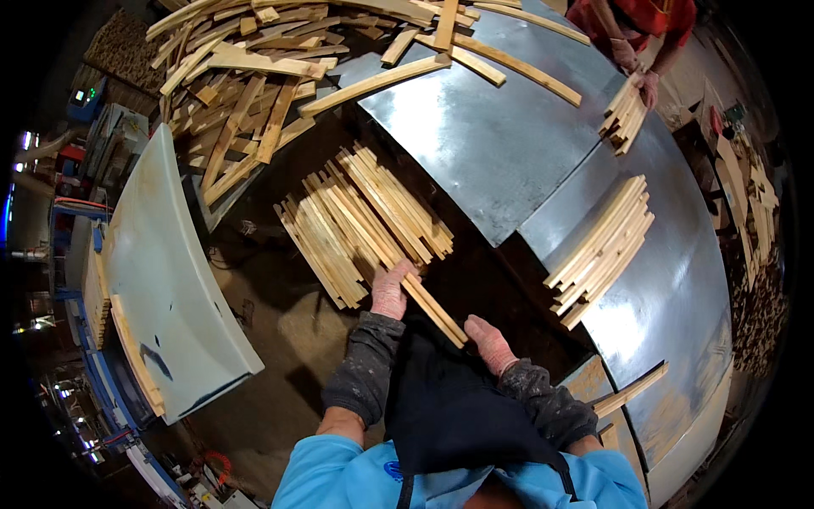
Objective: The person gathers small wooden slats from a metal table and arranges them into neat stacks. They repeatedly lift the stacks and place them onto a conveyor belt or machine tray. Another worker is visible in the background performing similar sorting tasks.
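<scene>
My left hand (389,290), in a pale reddish glove, is closed around a pair of long, narrow wooden strips (434,312). The strips slant from the stack toward my body. Close to their near end is my right hand (490,343), gloved the same way; how its fingers are bent is unclear, and I see nothing in it. Just beyond my left hand lies a broad stack of wooden strips (326,229), side by side with uneven ends. What supports this stack is hidden.
A shiny metal table (483,161) spans the right side, bearing a bundle of strips (600,250). At its far end a person in red grips more strips (625,117). Loose wood (246,93) is heaped at the far left, and a pale curved panel (174,297) stands left.
</scene>
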Available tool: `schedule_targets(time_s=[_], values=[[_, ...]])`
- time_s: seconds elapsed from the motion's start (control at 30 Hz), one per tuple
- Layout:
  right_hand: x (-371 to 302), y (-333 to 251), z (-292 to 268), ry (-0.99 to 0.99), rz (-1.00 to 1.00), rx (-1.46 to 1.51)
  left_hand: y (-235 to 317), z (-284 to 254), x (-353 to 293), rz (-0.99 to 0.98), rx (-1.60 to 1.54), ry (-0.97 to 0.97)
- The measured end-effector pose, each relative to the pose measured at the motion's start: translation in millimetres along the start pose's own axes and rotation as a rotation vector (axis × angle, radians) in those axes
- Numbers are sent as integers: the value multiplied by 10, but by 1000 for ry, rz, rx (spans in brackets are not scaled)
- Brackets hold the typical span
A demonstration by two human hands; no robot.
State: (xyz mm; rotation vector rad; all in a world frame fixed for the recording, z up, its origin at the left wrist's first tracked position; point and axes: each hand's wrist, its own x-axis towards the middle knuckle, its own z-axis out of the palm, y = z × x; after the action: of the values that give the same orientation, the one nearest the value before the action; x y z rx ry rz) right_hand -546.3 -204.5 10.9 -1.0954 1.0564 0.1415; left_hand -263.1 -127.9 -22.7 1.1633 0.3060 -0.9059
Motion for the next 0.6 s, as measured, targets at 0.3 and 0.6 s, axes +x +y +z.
schedule_targets(time_s=[0.3, 0.6], values=[[9, 275, -192, -45, 268, -34, 329, -980, 1927, 94, 308, 75], [100, 347, 23, 100, 566, 107, 285, -695, 2733, -245, 741, 153]])
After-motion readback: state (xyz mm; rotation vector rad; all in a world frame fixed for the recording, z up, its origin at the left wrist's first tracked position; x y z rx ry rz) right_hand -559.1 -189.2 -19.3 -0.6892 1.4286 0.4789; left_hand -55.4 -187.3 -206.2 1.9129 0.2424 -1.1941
